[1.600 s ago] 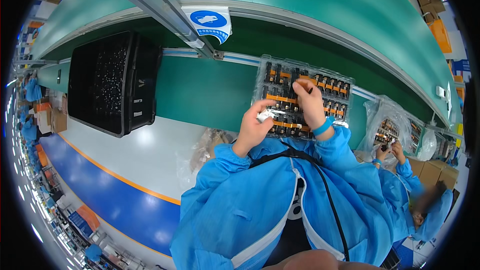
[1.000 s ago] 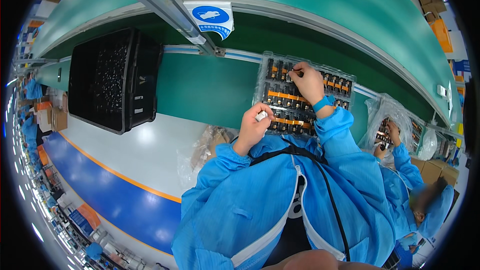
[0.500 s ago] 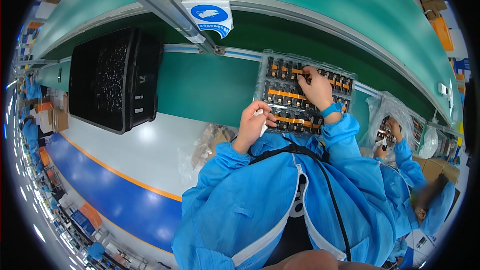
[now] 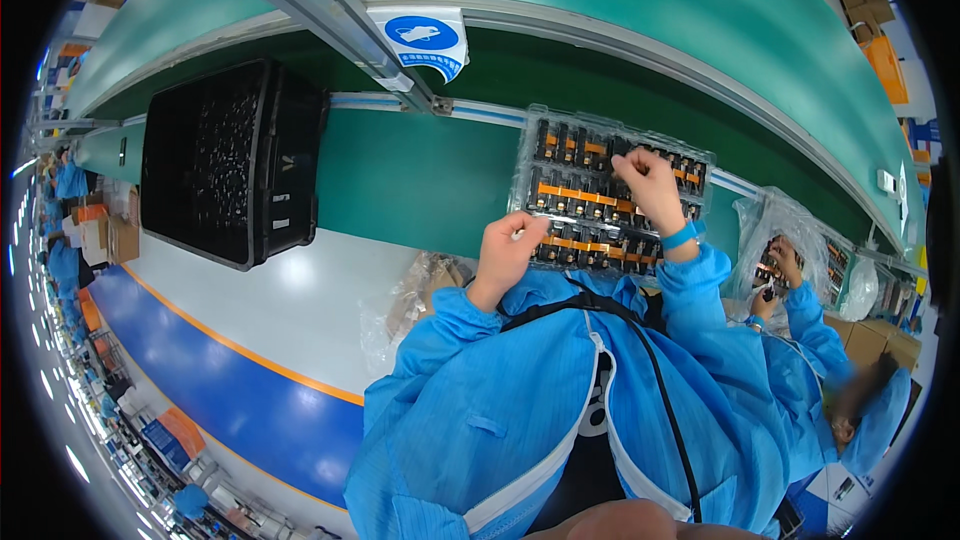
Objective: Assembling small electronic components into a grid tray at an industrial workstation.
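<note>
A clear plastic tray sits in front of me, with several rows of small black parts joined by orange strips. Over its upper row, my right hand is closed, thumb and forefinger pinched together at a black part; whether they grip it is hidden. A blue band circles that wrist. My left hand is curled at the tray's lower left corner, fingers closed on a white scrap, of which only a bit shows.
A black bin stands tilted-looking on the green bench at left. Crumpled clear plastic lies left of my left sleeve. A metal post rises beyond the tray. On the right, a co-worker's hands work over another tray.
My right hand has shifted slightly right and toward me, its fingers drawn into a tighter pinch. My left hand has curled further round the white scrap, which shows less now.
</note>
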